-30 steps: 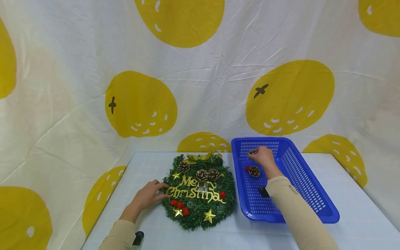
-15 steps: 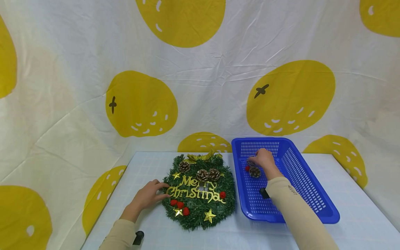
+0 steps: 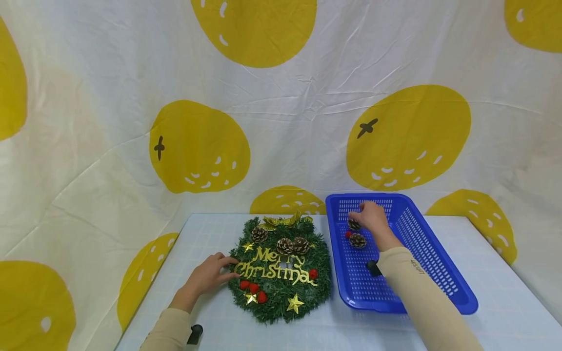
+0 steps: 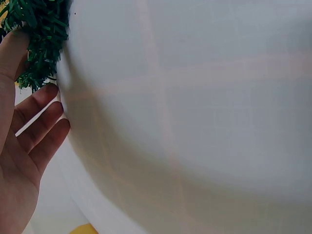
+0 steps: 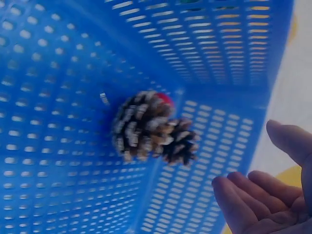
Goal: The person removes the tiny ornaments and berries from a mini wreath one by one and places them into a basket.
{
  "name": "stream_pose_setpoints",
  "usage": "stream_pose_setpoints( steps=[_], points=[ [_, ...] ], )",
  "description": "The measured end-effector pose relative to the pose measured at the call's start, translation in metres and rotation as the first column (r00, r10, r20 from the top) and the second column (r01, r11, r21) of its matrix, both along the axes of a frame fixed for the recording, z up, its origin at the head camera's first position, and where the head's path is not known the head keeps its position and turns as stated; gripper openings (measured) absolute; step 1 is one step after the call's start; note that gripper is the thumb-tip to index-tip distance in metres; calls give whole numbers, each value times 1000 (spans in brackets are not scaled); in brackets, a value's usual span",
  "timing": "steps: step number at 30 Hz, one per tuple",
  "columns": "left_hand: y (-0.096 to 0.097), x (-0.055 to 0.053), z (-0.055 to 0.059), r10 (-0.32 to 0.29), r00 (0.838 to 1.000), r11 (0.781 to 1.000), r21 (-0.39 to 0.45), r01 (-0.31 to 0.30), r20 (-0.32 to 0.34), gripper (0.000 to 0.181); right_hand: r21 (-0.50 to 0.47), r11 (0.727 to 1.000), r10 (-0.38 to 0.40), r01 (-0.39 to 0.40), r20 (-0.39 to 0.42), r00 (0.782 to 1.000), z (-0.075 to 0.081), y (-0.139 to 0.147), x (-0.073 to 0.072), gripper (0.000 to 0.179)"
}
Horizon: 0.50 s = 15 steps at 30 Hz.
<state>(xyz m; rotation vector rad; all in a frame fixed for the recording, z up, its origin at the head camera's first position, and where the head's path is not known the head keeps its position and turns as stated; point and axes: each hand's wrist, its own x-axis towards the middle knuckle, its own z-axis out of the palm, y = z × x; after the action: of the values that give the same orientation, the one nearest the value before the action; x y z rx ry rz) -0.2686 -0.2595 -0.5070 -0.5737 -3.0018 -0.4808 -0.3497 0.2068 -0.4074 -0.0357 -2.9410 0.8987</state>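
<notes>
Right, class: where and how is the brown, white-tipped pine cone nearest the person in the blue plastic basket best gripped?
Probably from above, through the open top of the blue plastic basket, pinching the pine cone around its wide, rounded middle: a small red ornament and another brown pine cone crowd its far side.

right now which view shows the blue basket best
The head view: nearly the whole blue basket shows, though the right arm hides part. The right wrist view shows only a section, close up; the left wrist view shows none.
</notes>
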Motion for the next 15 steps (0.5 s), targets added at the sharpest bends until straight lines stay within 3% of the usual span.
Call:
stream_pose_setpoints(
  steps=[6,15],
  points=[
    [0,0,0,-7,1000,1000,-2,7,-5,42,-12,999,47,-47,-17,999,22,-10,5,64],
    [1,1,2,0,1000,1000,6,0,7,41,-82,984,150,-157,-89,985,50,-39,26,64]
  ],
)
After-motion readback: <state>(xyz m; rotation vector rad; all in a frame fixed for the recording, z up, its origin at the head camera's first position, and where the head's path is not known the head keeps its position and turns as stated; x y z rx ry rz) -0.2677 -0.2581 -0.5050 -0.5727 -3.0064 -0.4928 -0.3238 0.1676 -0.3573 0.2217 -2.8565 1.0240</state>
